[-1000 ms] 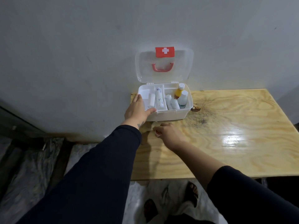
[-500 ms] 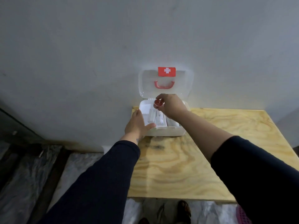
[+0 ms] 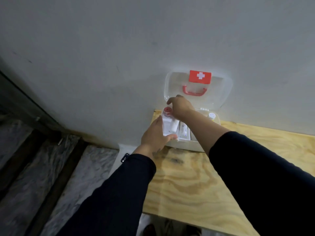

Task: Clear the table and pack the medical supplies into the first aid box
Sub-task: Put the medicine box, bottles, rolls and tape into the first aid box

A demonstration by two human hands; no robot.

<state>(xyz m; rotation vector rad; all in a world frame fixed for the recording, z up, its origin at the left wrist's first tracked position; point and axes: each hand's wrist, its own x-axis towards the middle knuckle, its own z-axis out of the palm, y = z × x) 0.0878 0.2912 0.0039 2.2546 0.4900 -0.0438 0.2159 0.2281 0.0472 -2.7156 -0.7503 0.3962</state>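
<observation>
A red rectangular label bearing a white cross [image 3: 200, 77] stands on the open clear plastic lid [image 3: 223, 92] of the white first aid box, just above its red handle. Small print on the packages inside is too blurred to read.

Left hand [image 3: 154, 133] flat, open; right hand [image 3: 180, 106] reaching, fingers spread.
</observation>
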